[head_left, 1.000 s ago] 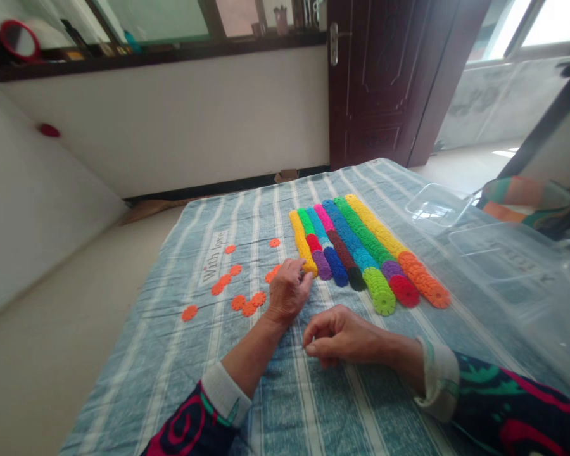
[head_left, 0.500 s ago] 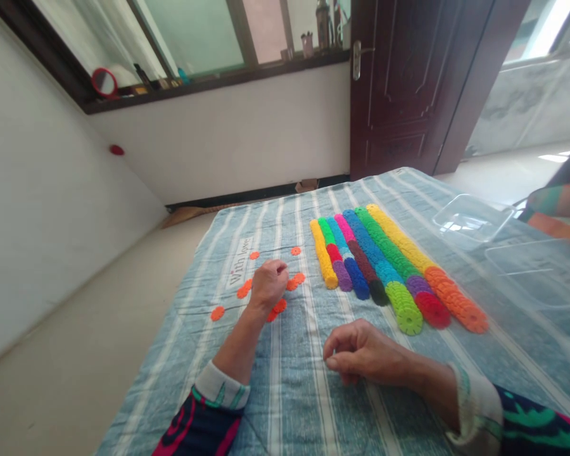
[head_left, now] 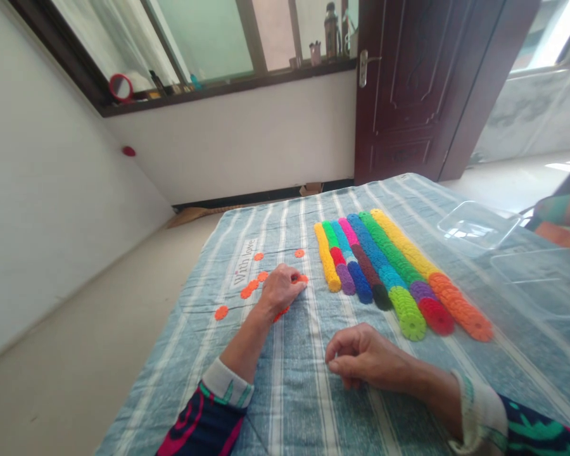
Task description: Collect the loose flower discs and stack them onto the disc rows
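My left hand point(head_left: 281, 292) reaches over the striped cloth with thumb and fingers closed at an orange notched disc point(head_left: 304, 278). Several more orange discs lie around it: one near the lettering point(head_left: 259, 256), one farther off point(head_left: 299, 253), a few overlapping to the left point(head_left: 249, 290) and one at the lower left point(head_left: 221, 313). Others are partly hidden beneath my wrist. Closer to me, my right hand point(head_left: 368, 358) rests on the cloth, fingers curled in, with nothing visible in them. Right of the hands lie rows of stacked coloured discs point(head_left: 389, 269).
The blue-and-white striped cloth point(head_left: 285, 405) covers the surface and carries a "With love" print point(head_left: 244, 266). Clear plastic boxes point(head_left: 479, 225) stand at the right. Behind are a white wall, a windowsill point(head_left: 228, 88) with small items, and a dark red door point(head_left: 408, 95).
My left hand has shifted right, from between the orange discs to the one at the right. My right hand stays in place. The view has tilted slightly.
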`<state>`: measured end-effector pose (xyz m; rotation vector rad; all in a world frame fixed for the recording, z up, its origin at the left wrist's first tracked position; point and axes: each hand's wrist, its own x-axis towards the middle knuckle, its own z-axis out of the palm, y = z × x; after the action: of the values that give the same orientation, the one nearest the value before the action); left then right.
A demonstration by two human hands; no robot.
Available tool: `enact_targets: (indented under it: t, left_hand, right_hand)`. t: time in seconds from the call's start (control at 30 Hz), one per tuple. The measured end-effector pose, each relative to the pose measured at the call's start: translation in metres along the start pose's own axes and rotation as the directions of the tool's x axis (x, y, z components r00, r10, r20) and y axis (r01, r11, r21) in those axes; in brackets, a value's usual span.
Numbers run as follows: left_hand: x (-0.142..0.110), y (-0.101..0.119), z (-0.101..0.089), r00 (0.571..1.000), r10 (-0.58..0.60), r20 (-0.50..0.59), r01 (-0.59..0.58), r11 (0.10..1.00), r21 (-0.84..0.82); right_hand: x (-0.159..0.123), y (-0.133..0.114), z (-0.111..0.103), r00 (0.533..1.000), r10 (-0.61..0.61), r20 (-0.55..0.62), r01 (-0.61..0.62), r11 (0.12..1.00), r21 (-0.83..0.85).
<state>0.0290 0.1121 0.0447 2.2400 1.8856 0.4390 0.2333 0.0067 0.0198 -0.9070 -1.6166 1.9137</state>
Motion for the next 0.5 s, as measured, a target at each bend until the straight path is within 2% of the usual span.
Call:
enact_targets:
  t: [0.27,0.5]
  left_hand:
    - [0.0032,-0.0082,0.0086,0.984,-0.026,-0.176,-0.024,0.962,-0.271]
    - [0.0037,-0.0099,0.0040,0.966,-0.026,-0.258,-0.080,0.917,-0.391]
  right_hand:
    - [0.0004,-0.0017,-0.0004,1.000,-0.014,-0.008,0.013,1.000,-0.017]
    - [0.0017,-0.0015,-0.0015,0.999,-0.033,0.004,0.033,0.999,-0.013]
